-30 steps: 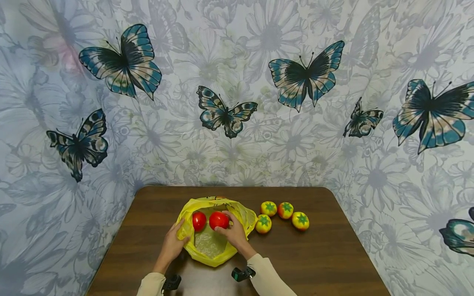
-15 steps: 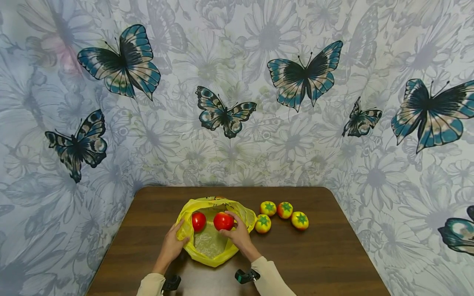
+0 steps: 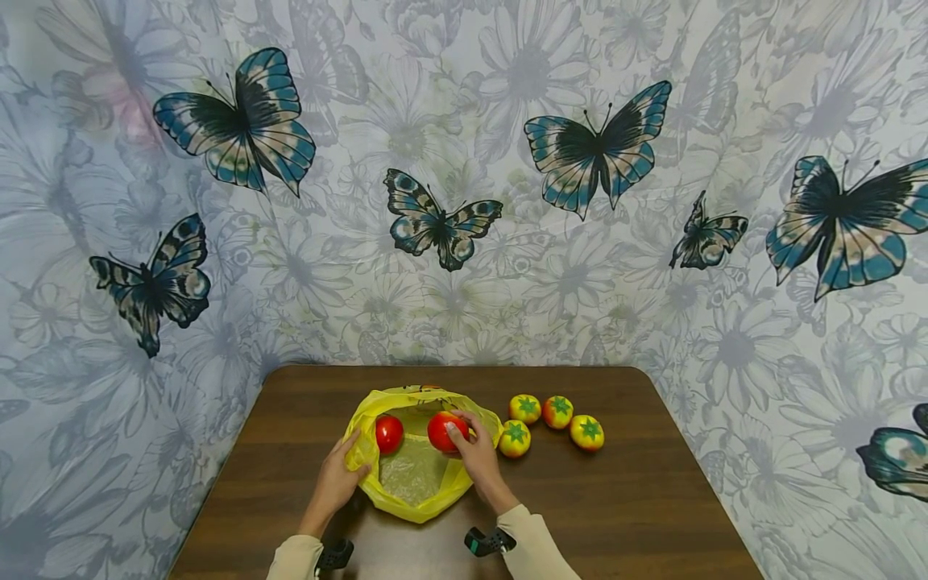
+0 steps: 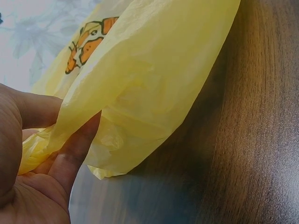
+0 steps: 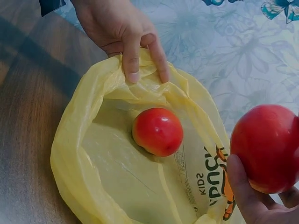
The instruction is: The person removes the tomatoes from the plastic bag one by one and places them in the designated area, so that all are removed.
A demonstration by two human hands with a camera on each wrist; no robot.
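A yellow plastic bag [image 3: 409,509] with printed lettering lies on the table, its mouth facing up. My left hand [image 3: 339,477] pinches the left side of its rim; in the left wrist view the thin film [image 4: 149,84] passes between thumb and fingers. Inside the bag sits a red tomato [image 5: 158,132], apart from both hands. My right hand [image 3: 480,459] holds another red tomato [image 3: 441,432] over the right part of the mouth. The right wrist view shows this held tomato [image 5: 266,147] above the rim, fingers curled against it.
Several yellow-red tomatoes with green star-shaped tops, one of them the nearest tomato [image 3: 515,439], stand just right of the bag. The brown wooden table [image 3: 623,515] ends at a wall [image 3: 464,322] papered with butterflies and flowers.
My right hand has carried its tomato a little to the right, toward the bag's right rim, and the thumb now lies across the fruit. The left hand and the other tomatoes stay put.
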